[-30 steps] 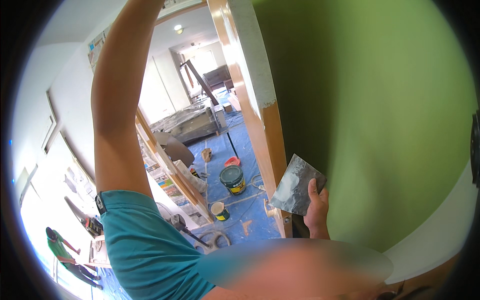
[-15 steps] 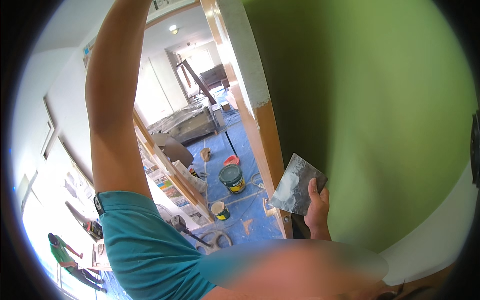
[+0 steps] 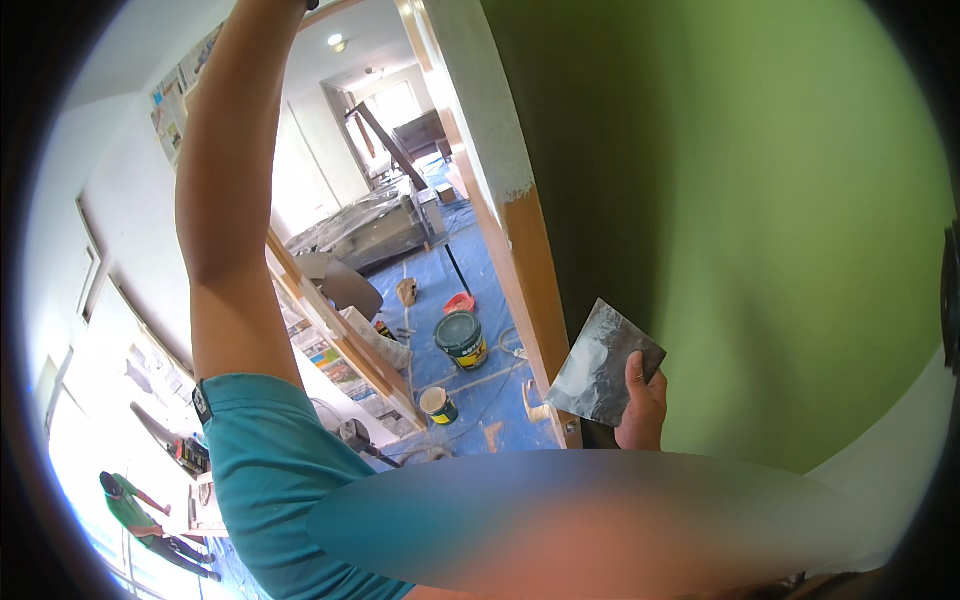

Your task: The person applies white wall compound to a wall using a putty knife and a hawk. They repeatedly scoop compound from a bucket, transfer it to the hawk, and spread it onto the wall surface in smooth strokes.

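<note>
My right hand (image 3: pixel 643 408) grips the lower right corner of a thin, square grey metal plate (image 3: pixel 603 365) with white paste smeared over its face. The thumb lies on top, while the other fingers are mostly hidden behind it. The plate is tilted in front of the green wall (image 3: pixel 800 250), near the wooden door frame (image 3: pixel 540 300). My left arm (image 3: pixel 225 200), in a teal sleeve, reaches straight up past the top of the picture beside the doorway. My left hand is out of sight; only a small dark piece shows near the wrist end. A blurred patch covers the bottom middle.
Through the doorway, a blue floor sheet (image 3: pixel 440 372) bears a large dark green bucket (image 3: pixel 461 340), a smaller tub (image 3: pixel 438 405) and a red pan (image 3: pixel 460 303). Plastic-wrapped furniture (image 3: pixel 370 232) stands beyond. At the lower left is a person in green (image 3: pixel 130 508).
My view has shifted slightly, so the doorway sits a little higher and further left. The plate and my right hand appear slightly further right. My left arm stays raised.
</note>
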### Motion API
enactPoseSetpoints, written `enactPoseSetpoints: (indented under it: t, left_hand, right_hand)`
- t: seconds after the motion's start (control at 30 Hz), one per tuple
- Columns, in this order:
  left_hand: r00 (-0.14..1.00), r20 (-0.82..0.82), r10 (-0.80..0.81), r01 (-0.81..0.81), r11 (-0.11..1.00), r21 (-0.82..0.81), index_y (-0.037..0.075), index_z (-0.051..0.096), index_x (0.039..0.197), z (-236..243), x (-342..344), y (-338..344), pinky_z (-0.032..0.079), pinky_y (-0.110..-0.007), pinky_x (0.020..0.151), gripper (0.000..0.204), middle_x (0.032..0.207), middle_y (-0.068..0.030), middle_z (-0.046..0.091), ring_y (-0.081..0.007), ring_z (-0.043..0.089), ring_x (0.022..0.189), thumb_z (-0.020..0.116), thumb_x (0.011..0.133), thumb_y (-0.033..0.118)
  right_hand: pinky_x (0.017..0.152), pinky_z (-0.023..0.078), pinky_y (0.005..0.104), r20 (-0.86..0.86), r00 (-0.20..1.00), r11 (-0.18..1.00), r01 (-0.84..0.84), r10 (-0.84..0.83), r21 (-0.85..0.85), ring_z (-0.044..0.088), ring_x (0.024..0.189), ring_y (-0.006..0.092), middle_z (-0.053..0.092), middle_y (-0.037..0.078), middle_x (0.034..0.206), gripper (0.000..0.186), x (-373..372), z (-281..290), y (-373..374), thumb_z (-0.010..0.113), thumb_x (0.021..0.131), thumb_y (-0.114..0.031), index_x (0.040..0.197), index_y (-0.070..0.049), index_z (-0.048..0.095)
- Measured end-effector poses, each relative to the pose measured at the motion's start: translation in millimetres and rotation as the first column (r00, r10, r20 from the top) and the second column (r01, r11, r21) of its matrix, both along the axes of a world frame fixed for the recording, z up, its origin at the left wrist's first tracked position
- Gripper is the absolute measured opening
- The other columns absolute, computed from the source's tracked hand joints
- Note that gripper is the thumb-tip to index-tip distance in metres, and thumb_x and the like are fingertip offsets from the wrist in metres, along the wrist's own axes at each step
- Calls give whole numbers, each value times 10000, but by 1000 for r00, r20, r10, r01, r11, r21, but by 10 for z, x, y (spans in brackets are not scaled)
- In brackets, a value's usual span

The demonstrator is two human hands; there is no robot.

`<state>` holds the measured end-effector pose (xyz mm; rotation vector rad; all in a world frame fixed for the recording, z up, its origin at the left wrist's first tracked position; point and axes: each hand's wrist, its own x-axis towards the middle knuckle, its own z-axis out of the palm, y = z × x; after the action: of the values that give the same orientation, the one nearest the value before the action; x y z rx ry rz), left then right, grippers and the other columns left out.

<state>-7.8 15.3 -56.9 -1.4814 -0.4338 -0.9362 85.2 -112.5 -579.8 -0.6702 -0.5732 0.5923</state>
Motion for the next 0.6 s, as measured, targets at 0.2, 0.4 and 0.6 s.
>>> enactPoseSetpoints:
  t: [0.2, 0.4, 0.6]
  left_hand:
    - [997, -44, -62, 58, 995, -78, 127, 761, 1167, -437, -71, -69, 324, -391, 937, 259, 915, -47, 718, -185, 619, 840, 583, 984, 81]
    - [988, -127, -94, 82, 992, -97, 91, 745, 1105, -931, -258, -186, 349, -378, 942, 214, 1048, -65, 740, -191, 610, 792, 568, 989, 55]
    - [803, -157, -575, 541, 813, -214, 179, 663, 1332, -1743, -953, -141, 350, -346, 883, 553, 1240, -60, 726, -216, 688, 982, 545, 866, -94]
  right_hand:
    - [944, 475, 306, 10, 999, 999, 42, -42, -3, 615, 1023, 124, 673, 50, 1110, 354, 1, -45, 18, 577, 1067, -323, 1197, 2, 632]
    - [957, 509, 350, -46, 999, 998, -13, 16, 53, 639, 1074, 176, 662, 76, 1187, 388, -12, -12, -9, 602, 1054, -337, 1265, -12, 574]
    - [959, 546, 407, -301, 945, 975, -66, 129, 211, 658, 1112, 212, 678, 89, 1160, 408, -205, 166, 21, 560, 1069, -346, 1287, -1, 581]
